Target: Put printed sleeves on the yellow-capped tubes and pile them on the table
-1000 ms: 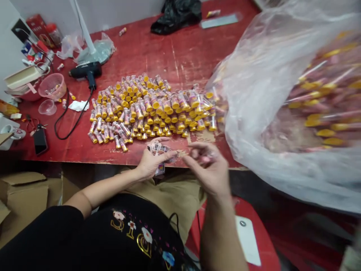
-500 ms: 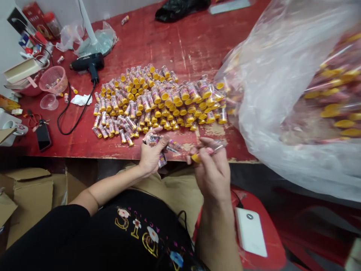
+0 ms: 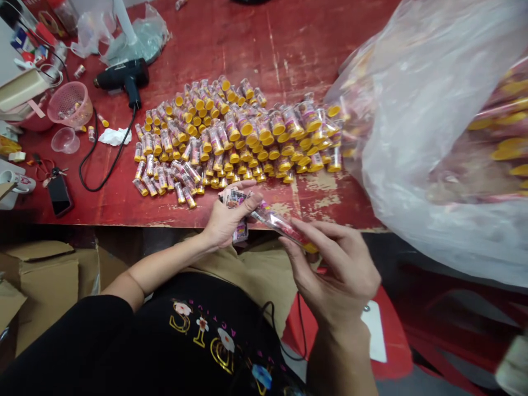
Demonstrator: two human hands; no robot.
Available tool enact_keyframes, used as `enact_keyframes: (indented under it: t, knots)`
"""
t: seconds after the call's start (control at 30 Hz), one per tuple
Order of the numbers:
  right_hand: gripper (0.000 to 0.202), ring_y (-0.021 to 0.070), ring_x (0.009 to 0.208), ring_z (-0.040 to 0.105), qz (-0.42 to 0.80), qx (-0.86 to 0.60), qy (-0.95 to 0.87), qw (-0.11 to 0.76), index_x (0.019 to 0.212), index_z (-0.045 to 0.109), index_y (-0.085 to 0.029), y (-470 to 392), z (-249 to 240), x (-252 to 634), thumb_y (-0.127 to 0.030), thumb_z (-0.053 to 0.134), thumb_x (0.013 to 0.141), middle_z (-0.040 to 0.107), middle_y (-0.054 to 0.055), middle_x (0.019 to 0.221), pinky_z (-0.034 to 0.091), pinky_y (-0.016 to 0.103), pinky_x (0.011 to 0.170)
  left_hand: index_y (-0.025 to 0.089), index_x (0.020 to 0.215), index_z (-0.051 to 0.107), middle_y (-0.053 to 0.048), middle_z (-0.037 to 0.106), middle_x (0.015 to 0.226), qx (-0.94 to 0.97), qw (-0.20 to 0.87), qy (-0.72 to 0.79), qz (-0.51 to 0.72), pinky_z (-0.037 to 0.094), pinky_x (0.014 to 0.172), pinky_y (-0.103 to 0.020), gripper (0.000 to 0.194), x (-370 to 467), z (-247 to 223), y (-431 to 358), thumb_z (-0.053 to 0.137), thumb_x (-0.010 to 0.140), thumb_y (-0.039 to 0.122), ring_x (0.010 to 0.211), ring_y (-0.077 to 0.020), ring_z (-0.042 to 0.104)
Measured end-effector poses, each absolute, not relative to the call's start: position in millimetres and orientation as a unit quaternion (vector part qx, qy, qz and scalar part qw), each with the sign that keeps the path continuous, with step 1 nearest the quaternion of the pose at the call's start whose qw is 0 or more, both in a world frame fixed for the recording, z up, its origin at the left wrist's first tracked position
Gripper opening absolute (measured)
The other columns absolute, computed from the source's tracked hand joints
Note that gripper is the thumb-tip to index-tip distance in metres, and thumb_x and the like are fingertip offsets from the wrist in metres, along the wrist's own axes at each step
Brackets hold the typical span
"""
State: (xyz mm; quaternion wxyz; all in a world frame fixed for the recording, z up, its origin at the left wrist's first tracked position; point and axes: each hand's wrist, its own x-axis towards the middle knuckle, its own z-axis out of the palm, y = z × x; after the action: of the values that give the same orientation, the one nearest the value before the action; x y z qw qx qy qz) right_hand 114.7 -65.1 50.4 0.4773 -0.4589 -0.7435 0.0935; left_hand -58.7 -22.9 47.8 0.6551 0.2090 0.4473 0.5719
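My left hand [image 3: 226, 220] is closed around a stack of printed plastic sleeves [image 3: 233, 199], with the thumb pressed on top. More of the stack hangs below the palm. One sleeve [image 3: 264, 212] sticks out to the right of the thumb. A clear tube with a yellow cap and pink contents [image 3: 289, 230] lies in line with that sleeve; whether its end is inside the sleeve I cannot tell. My right hand [image 3: 340, 269] pinches the tube near its capped end, between thumb and fingers. Just beyond both hands lies a large pile of yellow-capped tubes [image 3: 247, 129] in printed sleeves.
A big translucent bag [image 3: 396, 137] of yellow-capped tubes fills the right of the red table [image 3: 297, 33]. To the left are a heat gun [image 3: 126, 77] with its cord, a pink basket [image 3: 71, 104], a phone [image 3: 60, 195] and a mug [image 3: 18, 181]. Cardboard boxes [image 3: 45, 286] stand below.
My right hand has turned and moved right and down, bringing the tube into line with the protruding sleeve. My left hand has shifted slightly right, still gripping the stack. The view has tilted down.
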Motion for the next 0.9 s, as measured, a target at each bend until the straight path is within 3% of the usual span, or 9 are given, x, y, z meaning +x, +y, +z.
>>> enact_keyframes:
  t: [0.1,0.2,0.37,0.47,0.57,0.7,0.9]
  knots:
    - [0.068,0.0192,0.096,0.071,0.099,-0.485,-0.714,0.495,0.149,0.066,-0.039,-73.4,50.5,115.2,-0.013,0.081,0.089,0.074,0.007,0.115,0.062,0.034,0.086,0.025,0.129,0.070,0.002,0.066,0.089,0.209,0.678,0.429,0.559,0.059,0.070,-0.029,0.087,-57.1,54.6,-27.1,0.104,0.054,0.051,0.070,-0.0111,0.062]
    - [0.058,0.0237,0.115,0.071,0.217,-0.487,-0.695,0.483,0.152,0.062,-0.040,-80.6,48.4,115.0,-0.016,0.067,0.099,0.070,0.009,0.129,0.062,0.045,0.102,0.025,0.126,0.069,0.001,0.069,0.101,0.201,0.680,0.423,0.564,0.062,0.074,-0.030,0.083,-56.7,56.7,-30.1,0.105,0.054,0.045,0.077,-0.0126,0.067]
    - [0.055,0.0210,0.107,0.076,0.305,-0.480,-0.634,0.524,0.147,0.067,-0.038,-84.5,43.4,106.2,-0.015,0.070,0.097,0.070,0.009,0.137,0.067,0.039,0.088,0.021,0.116,0.068,-0.001,0.071,0.101,0.216,0.727,0.410,0.506,0.061,0.070,-0.029,0.076,-57.0,54.9,-34.3,0.105,0.053,0.041,0.080,-0.0152,0.070]
    - [0.050,0.0208,0.107,0.076,0.267,-0.484,-0.611,0.567,0.136,0.075,-0.036,-82.4,41.5,96.6,-0.012,0.076,0.093,0.078,0.005,0.122,0.065,0.039,0.094,0.020,0.109,0.065,0.000,0.071,0.095,0.223,0.749,0.396,0.481,0.060,0.068,-0.028,0.072,-56.1,54.9,-37.5,0.106,0.052,0.039,0.078,-0.0153,0.069]
    - [0.043,0.0178,0.093,0.077,0.237,-0.497,-0.577,0.603,0.123,0.082,-0.035,-80.8,40.9,88.3,-0.009,0.080,0.089,0.082,0.002,0.104,0.065,0.034,0.084,0.022,0.108,0.065,0.001,0.070,0.095,0.228,0.740,0.405,0.486,0.059,0.068,-0.028,0.070,-57.0,54.4,-39.7,0.105,0.053,0.042,0.077,-0.0148,0.069]
    - [0.035,0.0164,0.082,0.076,0.221,-0.511,-0.546,0.626,0.113,0.085,-0.031,-80.7,38.9,81.5,-0.009,0.084,0.085,0.083,0.001,0.096,0.063,0.031,0.074,0.023,0.114,0.067,0.000,0.071,0.098,0.246,0.737,0.407,0.480,0.059,0.071,-0.031,0.071,-60.9,52.5,-41.5,0.103,0.057,0.044,0.078,-0.0162,0.071]
    - [0.024,0.0172,0.082,0.076,0.215,-0.531,-0.527,0.628,0.105,0.086,-0.027,-79.9,33.8,75.2,-0.014,0.085,0.085,0.082,0.002,0.093,0.065,0.034,0.079,0.022,0.118,0.068,-0.002,0.073,0.102,0.228,0.734,0.415,0.488,0.059,0.069,-0.030,0.074,-58.8,51.3,-45.0,0.104,0.056,0.043,0.078,-0.0173,0.072]
